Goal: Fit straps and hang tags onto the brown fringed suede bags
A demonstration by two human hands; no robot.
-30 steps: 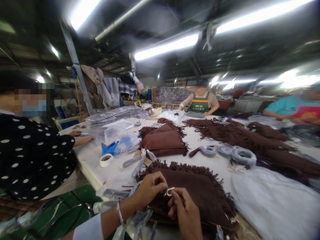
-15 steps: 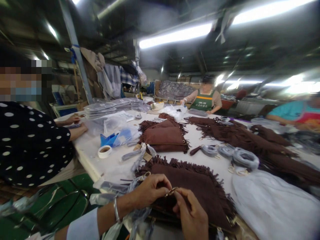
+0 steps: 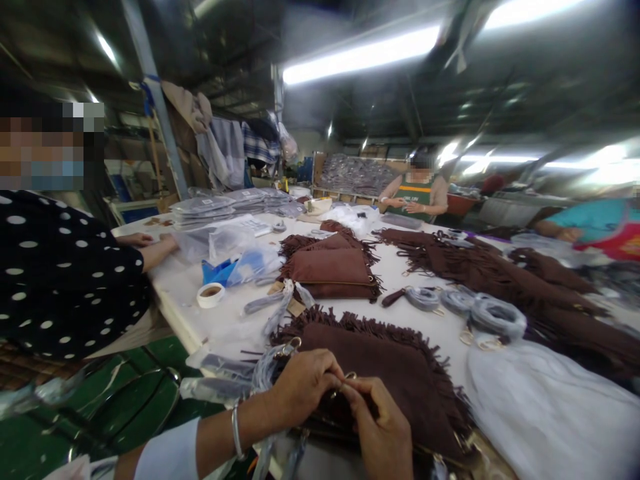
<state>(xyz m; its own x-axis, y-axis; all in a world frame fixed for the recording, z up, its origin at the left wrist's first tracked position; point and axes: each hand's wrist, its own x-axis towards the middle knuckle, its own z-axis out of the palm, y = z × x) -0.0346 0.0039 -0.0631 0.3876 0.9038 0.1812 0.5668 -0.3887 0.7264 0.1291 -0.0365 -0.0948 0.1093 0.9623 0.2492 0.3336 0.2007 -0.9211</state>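
My left hand [image 3: 303, 387] and my right hand [image 3: 384, 423] meet above the near dark brown fringed bag [image 3: 385, 353]. Between their pinched fingertips is a small gold metal clasp [image 3: 351, 376]; the fingers cover part of it, so its exact form is unclear. The bag lies flat, its fringe spread along the far and right sides. Beside my left wrist is a plastic-wrapped strap [image 3: 264, 372] with a gold ring at its upper end. A second brown fringed bag [image 3: 333, 268] rests farther back.
A tape roll [image 3: 211, 295] and a blue tape dispenser [image 3: 220, 272] are on the white table [image 3: 190, 319]. Wrapped strap coils [image 3: 495, 317] and a white plastic bag [image 3: 545, 393] lie to the right. Co-workers stand at left [image 3: 65, 280], across [image 3: 417, 193] and far right [image 3: 595, 227].
My fingers have shifted slightly around the clasp, and its gold loop now stands up above the fingertips. Across the table, the co-worker's hands have come together in front of the apron.
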